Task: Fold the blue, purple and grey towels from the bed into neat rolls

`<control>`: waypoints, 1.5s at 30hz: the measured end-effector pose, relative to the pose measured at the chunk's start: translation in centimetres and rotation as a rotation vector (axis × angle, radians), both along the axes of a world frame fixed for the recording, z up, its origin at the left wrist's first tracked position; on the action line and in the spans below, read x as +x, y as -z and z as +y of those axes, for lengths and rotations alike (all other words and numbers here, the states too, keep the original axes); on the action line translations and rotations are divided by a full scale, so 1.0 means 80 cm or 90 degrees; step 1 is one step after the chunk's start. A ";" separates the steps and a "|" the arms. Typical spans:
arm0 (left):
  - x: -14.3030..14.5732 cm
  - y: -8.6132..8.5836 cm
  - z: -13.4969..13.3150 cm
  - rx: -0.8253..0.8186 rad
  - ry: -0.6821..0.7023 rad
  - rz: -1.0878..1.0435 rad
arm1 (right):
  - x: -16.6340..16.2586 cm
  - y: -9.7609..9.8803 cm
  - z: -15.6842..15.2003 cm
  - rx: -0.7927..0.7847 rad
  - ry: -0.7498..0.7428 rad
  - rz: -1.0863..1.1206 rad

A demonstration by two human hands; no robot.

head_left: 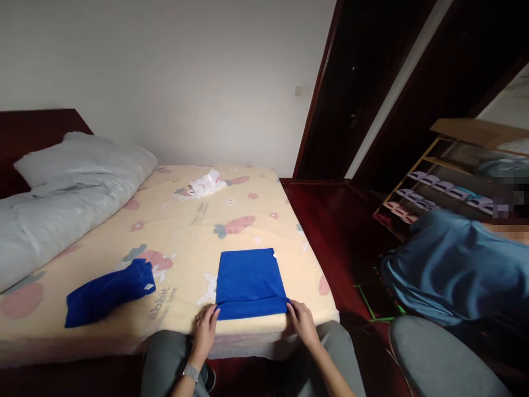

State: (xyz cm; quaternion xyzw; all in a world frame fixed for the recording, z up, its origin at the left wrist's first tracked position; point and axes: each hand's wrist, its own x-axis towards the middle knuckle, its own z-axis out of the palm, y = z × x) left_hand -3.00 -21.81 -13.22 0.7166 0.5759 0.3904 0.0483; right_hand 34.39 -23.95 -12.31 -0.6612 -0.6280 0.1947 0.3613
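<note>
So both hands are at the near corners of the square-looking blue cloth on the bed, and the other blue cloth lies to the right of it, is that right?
Not quite: the head view shows the other blue cloth lying to the left. The left hand and right hand are indeed at the near corners of the square-looking blue cloth on the bed.

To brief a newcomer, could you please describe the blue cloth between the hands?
Look along the near edge of the bed. There, between the left hand and right hand, lies the blue cloth. Unlike the narrow blue bundle to its left, it is squarish and flat.
</note>
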 end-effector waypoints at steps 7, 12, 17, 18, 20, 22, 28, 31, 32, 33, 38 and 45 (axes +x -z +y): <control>-0.005 0.010 0.009 0.038 -0.067 0.076 | -0.009 -0.013 0.006 -0.035 0.035 -0.062; -0.002 -0.002 0.004 -0.002 -0.076 0.106 | -0.013 -0.016 0.003 -0.046 0.043 -0.089; 0.005 -0.016 -0.004 -0.032 -0.080 0.135 | -0.017 -0.015 0.004 -0.047 0.051 -0.091; 0.007 -0.018 -0.005 -0.033 -0.080 0.147 | -0.017 -0.013 0.004 -0.048 0.054 -0.093; 0.008 -0.021 -0.006 -0.034 -0.078 0.170 | -0.017 -0.011 0.003 -0.051 0.058 -0.093; 0.007 -0.022 -0.007 -0.038 -0.077 0.180 | -0.015 -0.010 0.003 -0.053 0.065 -0.088; 0.005 -0.020 -0.007 -0.056 -0.081 0.173 | -0.015 -0.011 0.003 -0.081 0.082 -0.071; 0.005 -0.020 -0.006 -0.063 -0.085 0.159 | -0.017 -0.011 0.005 -0.094 0.093 -0.103; 0.005 -0.021 -0.006 -0.063 -0.086 0.154 | -0.018 -0.011 0.005 -0.097 0.094 -0.118; 0.005 -0.021 -0.006 -0.062 -0.086 0.150 | -0.019 -0.010 0.005 -0.100 0.092 -0.132; 0.007 -0.026 -0.007 -0.050 -0.078 0.152 | -0.022 -0.009 0.003 -0.099 0.087 -0.179; 0.009 -0.029 -0.009 -0.041 -0.059 0.162 | -0.025 -0.003 0.001 -0.056 0.104 -0.217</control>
